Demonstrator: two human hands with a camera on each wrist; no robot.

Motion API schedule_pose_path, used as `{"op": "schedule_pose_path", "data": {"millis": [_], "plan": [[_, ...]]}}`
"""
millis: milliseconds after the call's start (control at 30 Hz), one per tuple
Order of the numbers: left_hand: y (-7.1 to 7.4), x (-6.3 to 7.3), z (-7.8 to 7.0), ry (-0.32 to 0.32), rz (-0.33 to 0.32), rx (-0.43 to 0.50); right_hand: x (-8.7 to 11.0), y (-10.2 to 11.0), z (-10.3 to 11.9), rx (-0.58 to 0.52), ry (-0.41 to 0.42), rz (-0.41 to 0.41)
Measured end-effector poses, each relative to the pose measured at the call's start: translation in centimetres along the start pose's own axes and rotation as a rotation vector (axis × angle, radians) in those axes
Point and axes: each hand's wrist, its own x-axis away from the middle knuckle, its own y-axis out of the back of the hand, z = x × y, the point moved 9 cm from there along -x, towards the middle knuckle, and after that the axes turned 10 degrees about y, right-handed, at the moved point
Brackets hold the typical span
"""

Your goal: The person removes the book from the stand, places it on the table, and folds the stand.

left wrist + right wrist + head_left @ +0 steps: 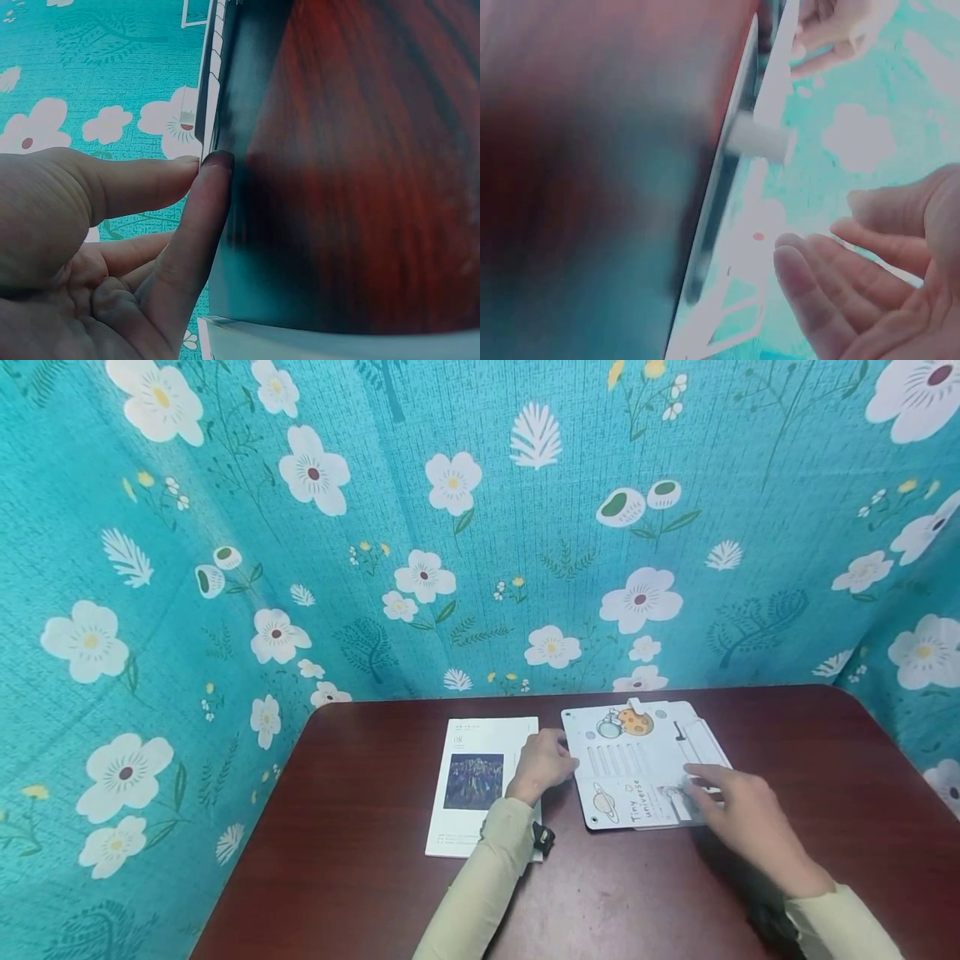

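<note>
A white folder [615, 760] printed with planets and the words "Tiny universe" lies on the dark table, slightly tilted in the head view. Its left edge is near my left hand [543, 764]; in the left wrist view, the thumb and index finger [196, 217] pinch that thin edge. My right hand [746, 818] hovers by the folder's right side, fingers loosely bent and holding nothing. In the right wrist view this hand [877, 277] is apart from the folder's edge, where a pale tab [761, 139] sticks out. White sheets show along the right side.
A white booklet [438, 827] with a dark picture lies left of the folder, partly under my left forearm. The reddish-brown table [337, 860] meets a teal flowered cloth [487, 543] at the back and left.
</note>
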Motion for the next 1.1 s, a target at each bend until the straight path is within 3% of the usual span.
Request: {"op": "schedule_pose_path", "data": {"millis": [200, 433, 1100], "plan": [[-0.1, 0.0, 0.1, 0.003, -0.001, 0.006, 0.3, 1.4, -3.0, 0.058, -0.098, -0.044], [-0.1, 0.1, 0.1, 0.009, -0.001, 0.006, 0.8, 1.1, -5.0, 0.092, -0.165, 0.003], [-0.2, 0.1, 0.0, -0.004, -0.006, 0.005, 0.5, 0.5, -4.1, 0.127, -0.117, 0.079]]}}
